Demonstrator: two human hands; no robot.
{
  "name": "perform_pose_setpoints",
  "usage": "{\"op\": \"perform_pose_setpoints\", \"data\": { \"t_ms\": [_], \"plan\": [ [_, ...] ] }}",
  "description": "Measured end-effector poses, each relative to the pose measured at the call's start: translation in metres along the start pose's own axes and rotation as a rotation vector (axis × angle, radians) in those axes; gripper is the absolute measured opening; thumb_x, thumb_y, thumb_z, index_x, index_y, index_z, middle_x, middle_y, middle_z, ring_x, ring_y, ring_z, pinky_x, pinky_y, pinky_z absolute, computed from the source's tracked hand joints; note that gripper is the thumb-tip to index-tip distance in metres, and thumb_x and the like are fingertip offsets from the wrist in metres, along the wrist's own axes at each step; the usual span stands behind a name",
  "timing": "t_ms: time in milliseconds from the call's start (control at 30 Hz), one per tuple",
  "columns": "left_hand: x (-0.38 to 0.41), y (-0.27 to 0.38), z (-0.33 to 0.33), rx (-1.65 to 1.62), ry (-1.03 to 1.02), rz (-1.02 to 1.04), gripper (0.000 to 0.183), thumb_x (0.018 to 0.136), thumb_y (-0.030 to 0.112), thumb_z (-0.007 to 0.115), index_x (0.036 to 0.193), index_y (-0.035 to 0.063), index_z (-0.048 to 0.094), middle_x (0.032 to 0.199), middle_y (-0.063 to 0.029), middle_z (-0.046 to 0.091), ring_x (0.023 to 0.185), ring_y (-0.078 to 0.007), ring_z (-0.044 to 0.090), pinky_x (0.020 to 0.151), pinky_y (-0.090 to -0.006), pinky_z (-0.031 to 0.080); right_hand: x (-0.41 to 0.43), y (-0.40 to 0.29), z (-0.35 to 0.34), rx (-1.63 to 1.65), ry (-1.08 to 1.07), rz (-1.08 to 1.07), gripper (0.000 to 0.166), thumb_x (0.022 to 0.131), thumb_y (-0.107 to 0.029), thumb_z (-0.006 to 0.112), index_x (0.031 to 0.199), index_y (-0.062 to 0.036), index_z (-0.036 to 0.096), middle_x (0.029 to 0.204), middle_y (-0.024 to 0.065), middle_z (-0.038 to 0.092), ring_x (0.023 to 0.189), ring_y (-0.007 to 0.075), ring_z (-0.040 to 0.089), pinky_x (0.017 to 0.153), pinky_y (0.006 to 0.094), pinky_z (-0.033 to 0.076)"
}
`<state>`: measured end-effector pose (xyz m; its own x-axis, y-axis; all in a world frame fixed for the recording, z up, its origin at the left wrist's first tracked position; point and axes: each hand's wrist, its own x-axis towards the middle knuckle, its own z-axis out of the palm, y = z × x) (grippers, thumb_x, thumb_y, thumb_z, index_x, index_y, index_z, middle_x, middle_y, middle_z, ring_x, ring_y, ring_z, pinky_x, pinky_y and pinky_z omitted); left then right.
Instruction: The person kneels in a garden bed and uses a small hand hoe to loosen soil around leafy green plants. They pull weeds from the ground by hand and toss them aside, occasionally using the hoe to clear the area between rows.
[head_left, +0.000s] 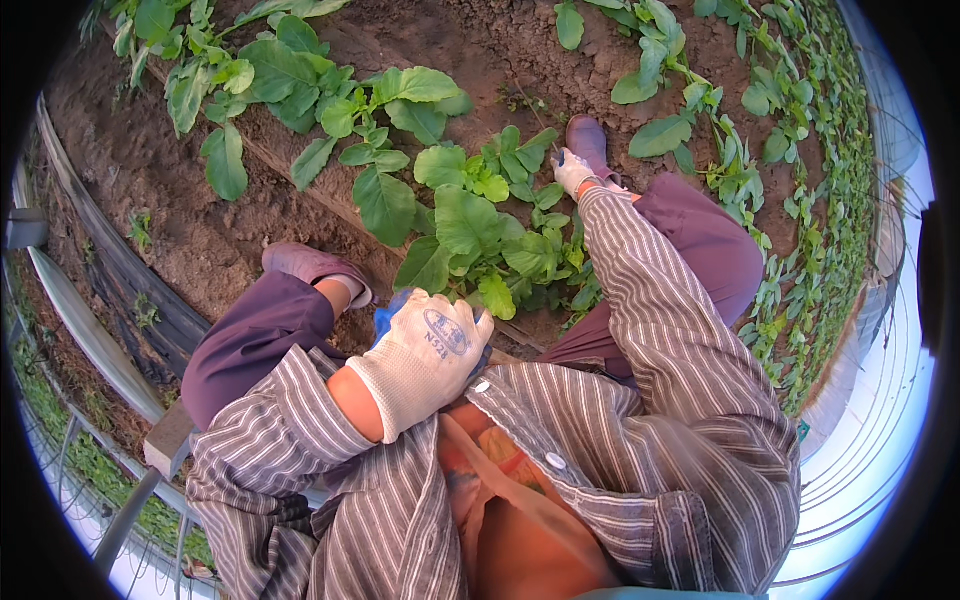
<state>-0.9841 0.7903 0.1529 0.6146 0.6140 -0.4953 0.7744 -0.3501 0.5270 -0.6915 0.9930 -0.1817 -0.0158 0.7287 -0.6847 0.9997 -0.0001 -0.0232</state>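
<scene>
My left hand (427, 349), in a white knit glove with printed marks, is in front of my chest with its back towards me. Its fingers curl away, so I cannot tell whether anything is in them. Blue coating shows at the glove's edge. Just beyond it grows a leafy green plant (469, 221) with broad toothed leaves. My right hand (574, 171), also gloved, reaches down beside my right shoe (587, 141), right of that plant. Its fingertips are too small and hidden to show a grip.
More leafy plants (277, 71) stand in a row at upper left, with others (660, 135) at upper right. My left shoe (315, 268) rests on brown soil (202, 232). A dark sheet strip (127, 225) and a metal pipe (90, 330) run along the left. Dense greenery (832, 247) lines the right.
</scene>
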Motion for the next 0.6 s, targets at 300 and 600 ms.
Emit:
{"op": "perform_pose_setpoints", "data": {
  "t_ms": [300, 600],
  "plan": [
    [0.005, 0.000, 0.002, 0.036, 0.032, 0.005, 0.042, 0.082, 0.033, 0.057, 0.112, 0.0038, 0.054, 0.089, -0.0126, 0.060, 0.083, -0.0277, 0.061, 0.075, -0.0395, 0.044, -0.013, 0.011, 0.002, 0.111, 0.099, -0.025, 0.038, 0.091, -0.039, 0.046, 0.109, -0.0068, 0.056, 0.105, 0.0244, 0.061, 0.104, 0.0396, 0.056, 0.086, 0.0478, 0.045],
    [0.013, -0.003, 0.002, 0.040, 0.045, 0.051, 0.047, 0.082, 0.034, 0.057, 0.116, 0.0038, 0.052, 0.092, -0.0125, 0.059, 0.086, -0.0273, 0.059, 0.077, -0.0393, 0.043, 0.085, 0.047, 0.031, -0.190, 0.069, -0.680, 0.034, 0.092, -0.033, 0.042, 0.106, -0.0085, 0.060, 0.099, 0.0209, 0.064, 0.095, 0.0394, 0.060, 0.077, 0.0471, 0.048]
  ]
}}
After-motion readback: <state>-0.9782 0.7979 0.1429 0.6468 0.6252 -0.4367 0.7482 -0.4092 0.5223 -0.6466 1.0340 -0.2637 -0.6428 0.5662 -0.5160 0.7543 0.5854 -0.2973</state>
